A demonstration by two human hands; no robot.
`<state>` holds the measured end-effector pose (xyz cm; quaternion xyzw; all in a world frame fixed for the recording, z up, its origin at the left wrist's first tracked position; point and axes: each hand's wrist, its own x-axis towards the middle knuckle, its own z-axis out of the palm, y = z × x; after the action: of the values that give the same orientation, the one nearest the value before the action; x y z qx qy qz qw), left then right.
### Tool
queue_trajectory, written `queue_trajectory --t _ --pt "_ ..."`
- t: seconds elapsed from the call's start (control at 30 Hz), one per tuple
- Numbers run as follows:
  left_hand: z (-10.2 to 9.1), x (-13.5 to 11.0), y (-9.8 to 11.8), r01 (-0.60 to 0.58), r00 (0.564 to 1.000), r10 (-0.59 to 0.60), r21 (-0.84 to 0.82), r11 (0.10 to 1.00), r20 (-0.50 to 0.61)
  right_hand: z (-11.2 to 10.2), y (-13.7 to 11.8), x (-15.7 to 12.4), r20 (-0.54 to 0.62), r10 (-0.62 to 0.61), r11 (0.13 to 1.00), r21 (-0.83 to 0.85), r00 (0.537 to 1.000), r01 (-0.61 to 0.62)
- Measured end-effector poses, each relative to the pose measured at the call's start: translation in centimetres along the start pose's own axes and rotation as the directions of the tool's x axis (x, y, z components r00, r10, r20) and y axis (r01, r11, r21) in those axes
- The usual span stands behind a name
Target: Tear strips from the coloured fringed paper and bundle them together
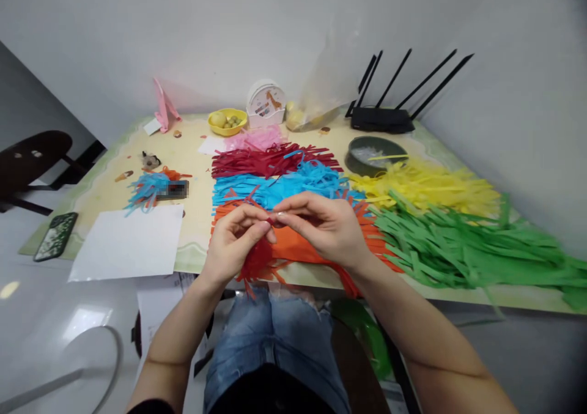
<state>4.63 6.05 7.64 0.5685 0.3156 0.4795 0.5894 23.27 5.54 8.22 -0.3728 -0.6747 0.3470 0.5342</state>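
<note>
Above the front edge of the table, my left hand (236, 241) and my right hand (328, 227) meet fingertip to fingertip. Both pinch the thin, narrow end of a red paper fringe (259, 256), whose loose strips hang below my left hand. Just behind and beneath them lies fringed orange paper (298, 247). Blue fringed paper (247, 186) comes after it, then dark red fringed paper (275, 160) and pink fringe (257, 137) farther back. My fingers cover part of the red fringe's pinched end.
Green fringe (463, 246) and yellow fringe (440, 188) pile up at right, by a dark round bowl (353, 163). A black router (383, 120) stands behind. At left are a white sheet (131, 243), a phone (55, 236) and a blue-orange tassel (151, 188). A yellow bowl (224, 131) holds fruit.
</note>
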Motion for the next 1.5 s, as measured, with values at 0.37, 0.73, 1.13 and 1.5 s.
queue_trajectory --t 0.37,0.73,1.13,1.5 --pt "-0.3 -1.8 0.6 -0.017 0.999 0.018 0.024 1.0 -0.039 2.2 -0.9 -1.0 -0.051 0.032 0.999 0.043 0.998 -0.03" --pt "0.0 -2.1 0.9 -0.055 0.996 0.06 0.069 0.996 -0.071 1.8 -1.9 -1.7 -0.009 -0.179 0.951 -0.258 0.984 0.17" --pt "0.5 -1.3 0.0 0.003 0.998 -0.007 -0.063 0.998 -0.068 1.8 -1.9 -2.0 -0.014 -0.32 0.861 -0.421 0.947 0.285" --pt "1.3 -1.0 -0.9 0.039 0.991 -0.067 -0.228 0.973 -0.118 1.6 -1.0 -1.5 -0.054 -0.171 0.981 -0.102 0.984 0.165"
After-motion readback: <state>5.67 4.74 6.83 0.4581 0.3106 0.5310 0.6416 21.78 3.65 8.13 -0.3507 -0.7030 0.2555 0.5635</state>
